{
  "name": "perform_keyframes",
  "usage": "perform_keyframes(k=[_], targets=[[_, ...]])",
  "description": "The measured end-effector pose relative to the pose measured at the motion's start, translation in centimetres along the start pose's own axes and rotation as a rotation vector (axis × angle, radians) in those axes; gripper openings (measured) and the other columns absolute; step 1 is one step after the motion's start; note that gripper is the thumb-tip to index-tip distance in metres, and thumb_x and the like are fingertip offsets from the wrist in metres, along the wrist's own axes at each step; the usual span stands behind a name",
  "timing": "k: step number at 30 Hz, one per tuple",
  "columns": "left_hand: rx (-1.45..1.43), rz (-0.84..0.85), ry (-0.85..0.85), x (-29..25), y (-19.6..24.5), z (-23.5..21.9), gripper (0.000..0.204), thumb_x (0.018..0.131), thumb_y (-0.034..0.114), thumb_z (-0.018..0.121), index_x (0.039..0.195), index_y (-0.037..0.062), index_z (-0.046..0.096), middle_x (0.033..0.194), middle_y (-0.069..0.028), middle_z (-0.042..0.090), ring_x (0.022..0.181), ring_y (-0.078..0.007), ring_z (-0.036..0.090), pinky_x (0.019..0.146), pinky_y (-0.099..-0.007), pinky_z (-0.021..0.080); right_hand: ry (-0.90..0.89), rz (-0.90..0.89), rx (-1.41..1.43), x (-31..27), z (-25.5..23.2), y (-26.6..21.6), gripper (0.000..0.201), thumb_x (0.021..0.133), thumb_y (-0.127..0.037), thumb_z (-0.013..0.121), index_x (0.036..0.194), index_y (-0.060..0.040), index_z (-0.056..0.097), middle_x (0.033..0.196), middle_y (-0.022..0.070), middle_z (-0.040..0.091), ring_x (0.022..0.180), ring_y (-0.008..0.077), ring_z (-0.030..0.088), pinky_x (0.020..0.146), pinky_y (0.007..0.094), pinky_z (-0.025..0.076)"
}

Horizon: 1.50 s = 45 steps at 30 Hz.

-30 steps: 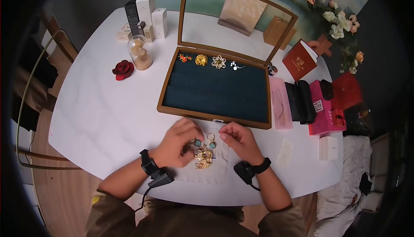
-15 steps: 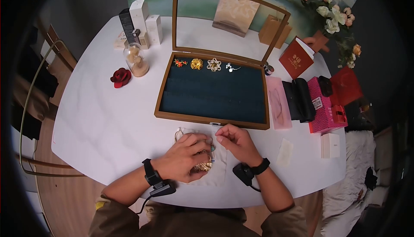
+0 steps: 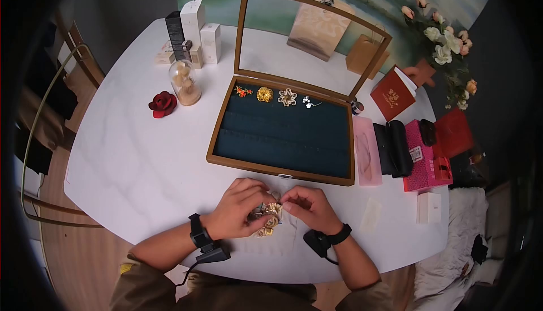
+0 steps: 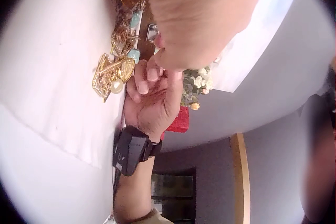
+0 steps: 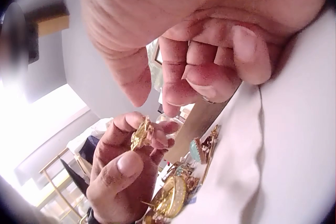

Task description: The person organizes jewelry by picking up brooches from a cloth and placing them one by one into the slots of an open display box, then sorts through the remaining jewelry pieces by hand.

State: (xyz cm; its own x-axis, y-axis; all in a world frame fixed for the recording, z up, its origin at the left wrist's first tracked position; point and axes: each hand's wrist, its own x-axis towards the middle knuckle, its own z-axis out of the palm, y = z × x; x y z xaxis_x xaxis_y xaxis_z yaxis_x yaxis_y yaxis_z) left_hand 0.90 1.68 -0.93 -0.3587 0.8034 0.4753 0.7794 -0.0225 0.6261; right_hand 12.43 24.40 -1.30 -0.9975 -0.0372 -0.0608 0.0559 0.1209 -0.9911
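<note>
Gold ornament [image 5: 140, 133], one, is pinched by left fingers [image 5: 126, 164]; right fingers [image 5: 210, 83] curl loosely; one case [image 3: 283, 141] holds four jewellery pieces [image 3: 264, 94].

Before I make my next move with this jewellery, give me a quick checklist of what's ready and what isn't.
1. Lid of the display case raised: ok.
2. Room on the dark lining: ok, four ornaments line only its back edge.
3. Left hand holding the gold piece: ok, pinched by thumb and fingers.
4. Right hand free: ok, nothing visible between thumb and fingers.
5. Other jewellery separated: not ok, heaped on the white cloth.
6. Fastening on the gold piece: cannot tell, too small to make out.
</note>
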Motion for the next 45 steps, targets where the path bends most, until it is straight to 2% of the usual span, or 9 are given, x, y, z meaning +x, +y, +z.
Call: perform_keyframes(k=[8, 13, 23, 29, 32, 34, 38, 42, 45], targets=[[-0.016, -0.024, 0.024, 0.4, -0.3, 0.3, 0.033, 0.079, 0.017, 0.082, 0.108, 0.0091, 0.068, 0.107, -0.0115, 0.069, 0.109, -0.0319, 0.063, 0.092, -0.0429, 0.048, 0.005, -0.076, -0.113, 0.1, 0.5, -0.7, 0.011, 0.097, -0.011, 0.071, 0.102, -0.0010, 0.069, 0.078, 0.0016, 0.064, 0.068, 0.0048, 0.055, 0.059, 0.0225, 0.044], [-0.057, -0.049, 0.053, 0.3, -0.4, -0.1, 0.023, 0.081, 0.015, 0.080, 0.100, 0.0096, 0.068, 0.104, -0.0085, 0.069, 0.105, -0.0288, 0.064, 0.090, -0.0399, 0.047, 0.127, -0.294, -0.311, 0.3, 0.9, -0.5, 0.009, 0.091, -0.006, 0.075, 0.099, -0.0054, 0.071, 0.074, 0.0036, 0.062, 0.059, 0.0130, 0.054, 0.052, 0.0273, 0.041], [-0.043, -0.036, 0.027, 0.3, -0.3, -0.1, 0.016, 0.083, 0.015, 0.079, 0.093, 0.0093, 0.068, 0.101, -0.0087, 0.068, 0.103, -0.0278, 0.064, 0.088, -0.0394, 0.047, 0.105, -0.271, -0.295, 0.0, 0.9, -1.0, 0.011, 0.088, -0.001, 0.076, 0.099, -0.0032, 0.073, 0.080, 0.0047, 0.066, 0.063, 0.0104, 0.059, 0.058, 0.0252, 0.045], [-0.097, -0.058, 0.058, 0.4, -0.2, -0.1, 0.016, 0.078, 0.008, 0.073, 0.093, 0.0079, 0.067, 0.096, -0.0087, 0.066, 0.097, -0.0295, 0.062, 0.086, -0.0401, 0.048, 0.236, -0.265, -0.263, -0.2, 0.5, -0.7, 0.006, 0.094, -0.005, 0.072, 0.099, -0.0045, 0.069, 0.084, 0.0038, 0.063, 0.067, 0.0088, 0.057, 0.058, 0.0241, 0.044], [-0.154, -0.107, 0.082, 0.2, -0.4, 0.0, 0.020, 0.074, -0.002, 0.066, 0.092, 0.0061, 0.065, 0.092, -0.0100, 0.065, 0.092, -0.0323, 0.062, 0.083, -0.0416, 0.049, 0.367, -0.170, -0.042, 0.4, -1.4, -0.7, 0.007, 0.100, -0.009, 0.066, 0.104, -0.0037, 0.068, 0.089, 0.0016, 0.063, 0.071, 0.0069, 0.058, 0.060, 0.0224, 0.045], [-0.162, -0.099, 0.112, 0.2, -0.3, 0.0, 0.022, 0.072, -0.004, 0.063, 0.092, 0.0057, 0.065, 0.091, -0.0102, 0.065, 0.090, -0.0325, 0.061, 0.082, -0.0418, 0.049, 0.458, -0.098, -0.086, 1.4, -4.1, -2.3, 0.012, 0.104, -0.014, 0.062, 0.107, -0.0033, 0.066, 0.092, -0.0009, 0.062, 0.071, 0.0058, 0.057, 0.060, 0.0213, 0.044], [-0.176, -0.086, 0.143, 0.2, -0.4, 0.1, 0.025, 0.069, -0.006, 0.058, 0.090, 0.0052, 0.065, 0.089, -0.0105, 0.064, 0.087, -0.0327, 0.060, 0.080, -0.0420, 0.050, 0.517, -0.185, -0.393, 5.7, -10.3, -4.6, 0.016, 0.104, -0.018, 0.062, 0.104, -0.0023, 0.066, 0.087, -0.0009, 0.060, 0.070, 0.0054, 0.054, 0.060, 0.0219, 0.042], [-0.162, -0.078, 0.163, 0.2, -0.5, 0.2, 0.025, 0.069, -0.006, 0.058, 0.089, 0.0050, 0.066, 0.089, -0.0105, 0.064, 0.086, -0.0329, 0.060, 0.078, -0.0415, 0.050, 0.553, -0.247, -0.574, 9.8, -16.2, -2.7, 0.014, 0.102, -0.015, 0.063, 0.098, -0.0020, 0.067, 0.080, -0.0023, 0.058, 0.071, 0.0051, 0.052, 0.061, 0.0228, 0.042], [-0.180, -0.088, 0.177, 0.1, -0.6, 0.2, 0.024, 0.069, -0.005, 0.058, 0.089, 0.0050, 0.066, 0.088, -0.0106, 0.063, 0.085, -0.0335, 0.060, 0.076, -0.0419, 0.050, 0.496, -0.154, -0.607, 12.0, -18.6, -1.9, 0.013, 0.100, -0.014, 0.064, 0.097, -0.0022, 0.069, 0.080, -0.0018, 0.059, 0.071, 0.0063, 0.053, 0.063, 0.0232, 0.044]])
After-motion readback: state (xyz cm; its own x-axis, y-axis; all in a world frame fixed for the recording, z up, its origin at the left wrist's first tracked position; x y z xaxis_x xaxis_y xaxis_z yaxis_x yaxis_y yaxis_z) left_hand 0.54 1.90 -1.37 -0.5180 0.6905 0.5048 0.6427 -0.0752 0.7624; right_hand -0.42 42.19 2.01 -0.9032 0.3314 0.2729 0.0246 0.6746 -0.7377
